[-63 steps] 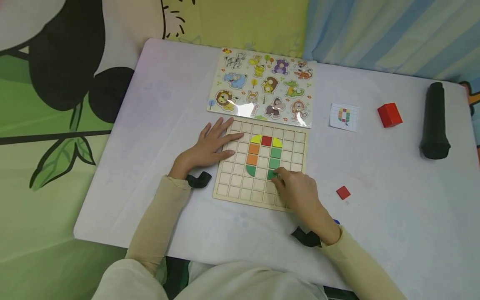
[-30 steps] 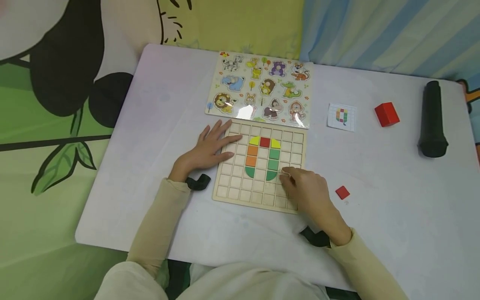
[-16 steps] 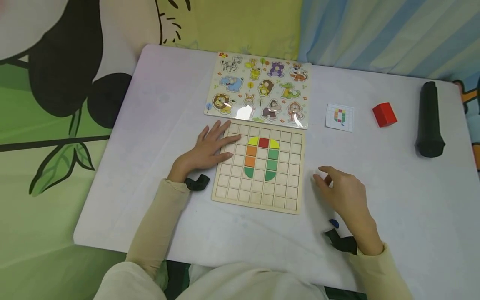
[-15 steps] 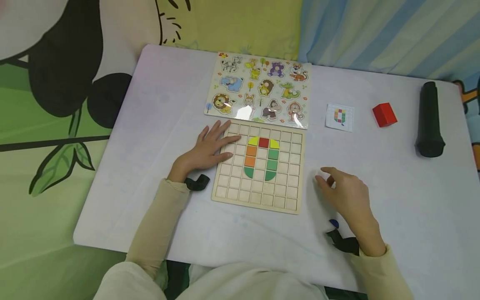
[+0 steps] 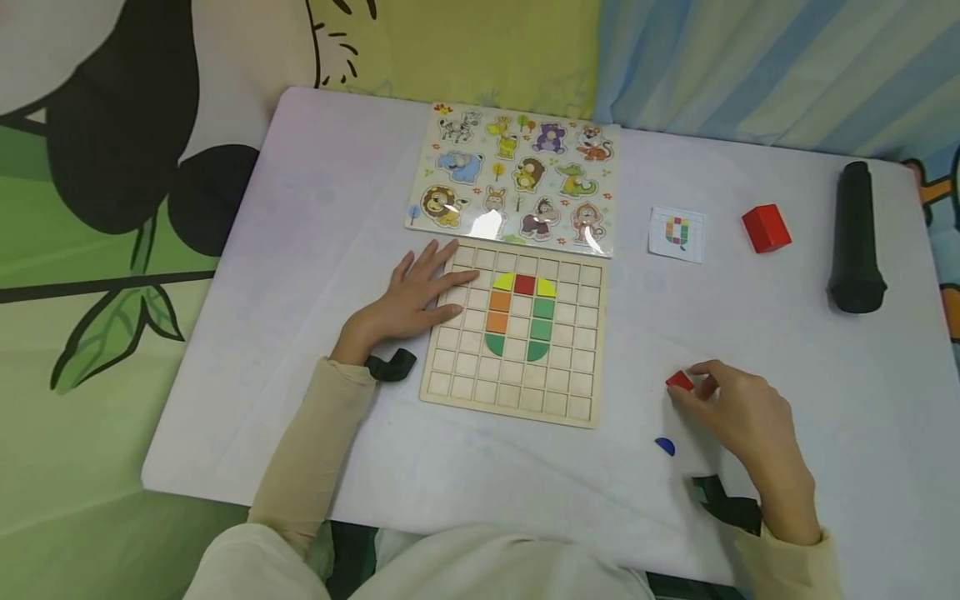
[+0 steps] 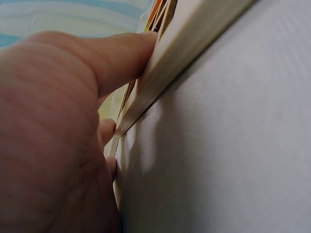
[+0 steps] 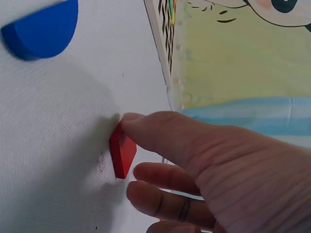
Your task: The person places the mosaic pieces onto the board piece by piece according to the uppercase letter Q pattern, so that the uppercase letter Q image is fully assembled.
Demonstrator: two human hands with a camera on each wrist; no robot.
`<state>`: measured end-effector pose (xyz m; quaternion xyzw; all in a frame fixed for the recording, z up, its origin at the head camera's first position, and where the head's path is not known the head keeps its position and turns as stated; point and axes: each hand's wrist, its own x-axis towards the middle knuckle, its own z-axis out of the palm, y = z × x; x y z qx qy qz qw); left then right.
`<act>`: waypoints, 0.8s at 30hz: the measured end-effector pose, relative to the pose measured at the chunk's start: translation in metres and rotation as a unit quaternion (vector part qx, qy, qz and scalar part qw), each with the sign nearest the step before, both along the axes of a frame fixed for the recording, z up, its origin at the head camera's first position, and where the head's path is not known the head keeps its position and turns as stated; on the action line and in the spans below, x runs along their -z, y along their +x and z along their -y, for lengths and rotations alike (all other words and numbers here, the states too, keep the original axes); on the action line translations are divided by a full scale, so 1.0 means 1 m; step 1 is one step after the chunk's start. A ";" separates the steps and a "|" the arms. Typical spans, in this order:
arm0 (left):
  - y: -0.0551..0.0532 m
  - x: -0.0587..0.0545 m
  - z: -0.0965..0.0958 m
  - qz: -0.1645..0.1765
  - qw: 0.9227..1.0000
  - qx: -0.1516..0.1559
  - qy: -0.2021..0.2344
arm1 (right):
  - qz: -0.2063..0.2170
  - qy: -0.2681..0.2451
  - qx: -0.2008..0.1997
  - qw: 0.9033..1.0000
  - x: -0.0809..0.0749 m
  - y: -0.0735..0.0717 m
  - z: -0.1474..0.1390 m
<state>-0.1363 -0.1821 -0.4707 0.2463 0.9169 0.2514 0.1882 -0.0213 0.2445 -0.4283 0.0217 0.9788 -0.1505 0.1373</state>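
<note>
My left hand (image 5: pixel 408 304) lies with fingers spread on the left edge of the wooden grid board (image 5: pixel 465 392). In the left wrist view, the thumb (image 6: pixel 124 58) presses the board's rim. Yellow, red, orange and green tiles sit in the board's cells, forming a ring-like outline. To the right of the board, my right hand (image 5: pixel 750 412) pinches a small red square tile (image 5: pixel 680 380) between thumb and index finger. The right wrist view has the thumb against the edge of the red tile (image 7: pixel 122 151). A blue half-round tile (image 5: pixel 665 447) lies just below, on the table.
An animal picture puzzle (image 5: pixel 513 179) lies behind the board. A pattern card (image 5: pixel 677 235), a red block (image 5: pixel 767 228) and a dark cylindrical object (image 5: pixel 857 237) are on the right of the white table (image 5: pixel 247 333). Curtain and printed cloth stand behind the table.
My right hand has left the green quarter-round tile on the board, moved right and down, and taken hold of the red tile. The blue tile is uncovered. My left hand stays on the board.
</note>
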 end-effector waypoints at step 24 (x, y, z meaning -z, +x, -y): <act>0.001 0.001 0.001 -0.001 1.000 -0.001 0.007 | 0.011 -0.011 -0.055 0.998 -0.010 -0.011 0.022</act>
